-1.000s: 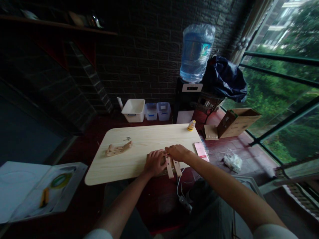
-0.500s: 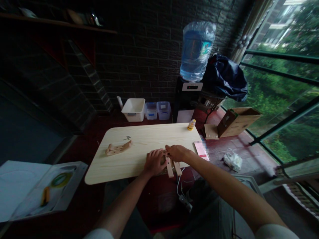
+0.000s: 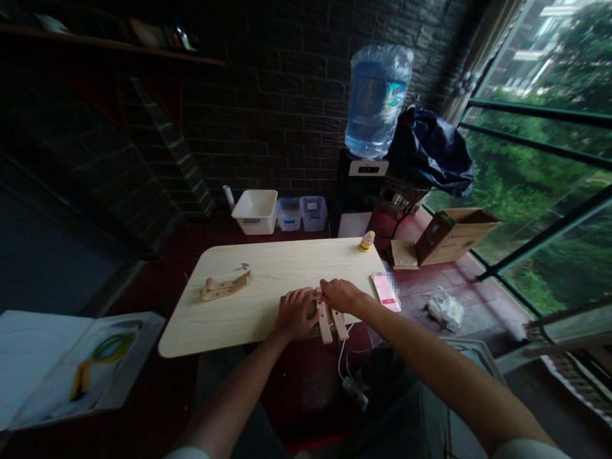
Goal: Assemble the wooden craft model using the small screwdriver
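Note:
My left hand (image 3: 295, 312) rests over a wooden assembly near the table's front edge, its fingers bent across the top and its thumb pressed to the side. Two pale wooden legs (image 3: 326, 326) with dark holes stick out from the assembly past the edge, towards me. My right hand (image 3: 343, 296) is closed in a pinch at the legs' far end, beside the left fingertips; whatever it pinches is hidden. Farther left on the table (image 3: 272, 258) lie another wooden piece (image 3: 224, 286), with a slanted end, and some small metal parts (image 3: 242, 266).
A yellow-capped bottle (image 3: 366, 241) and a pink-screened phone (image 3: 386, 291) are at the table's right. An open white case (image 3: 119, 376) with a yellow-orange tool is at lower left. White cables (image 3: 341, 360) hang below the front edge. Plastic bins (image 3: 255, 220) stand behind the table.
Both hands stay at the wooden assembly, with the right hand's pinch barely shifted. The whole view has drifted very slightly.

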